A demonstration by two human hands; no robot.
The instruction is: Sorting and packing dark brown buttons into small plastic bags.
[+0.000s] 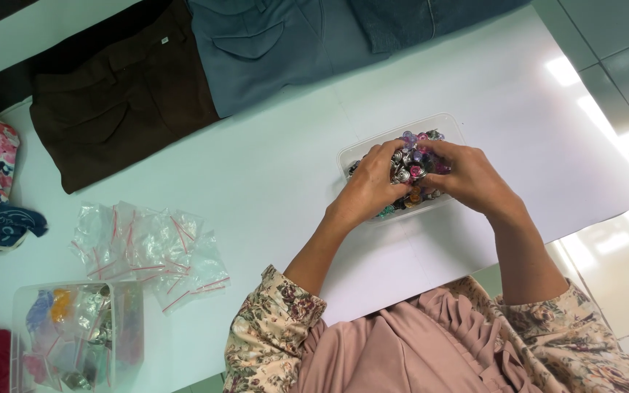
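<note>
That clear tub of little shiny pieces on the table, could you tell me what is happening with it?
A person has both hands in the clear tub, left hand and right hand gathering a heap of small metallic buttons in mixed colours. Empty zip bags lie to the left, beside a second tub of filled bags. Folded trousers rest along the table's far edge.

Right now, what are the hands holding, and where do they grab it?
Both hands, left and right, cup a heap of small shiny buttons over a clear tub, fingers curled round the heap's sides.
</note>
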